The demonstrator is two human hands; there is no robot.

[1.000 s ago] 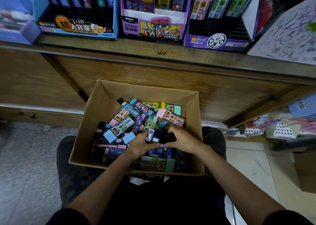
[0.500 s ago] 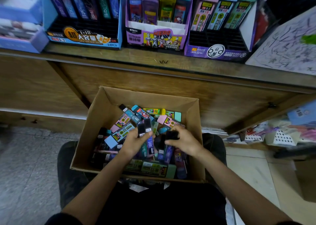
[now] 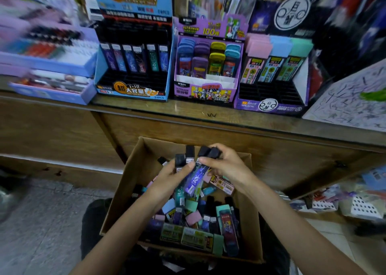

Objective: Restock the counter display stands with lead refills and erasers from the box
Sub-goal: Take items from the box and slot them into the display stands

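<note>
Both hands were over the far half of the cardboard box (image 3: 127,193). Left hand (image 3: 167,180): fingers curled round a bunch of lead refill cases (image 3: 195,179), caps up. Right hand (image 3: 229,167): fingers clamped on two black caps (image 3: 208,151) at the bunch's top. Box held loose refills and sleeved erasers (image 3: 197,238). Along the counter (image 3: 146,112) front edge stood the blue stand (image 3: 133,91), Ultraman stand (image 3: 205,94) and purple stand (image 3: 269,106), all part-filled.
</note>
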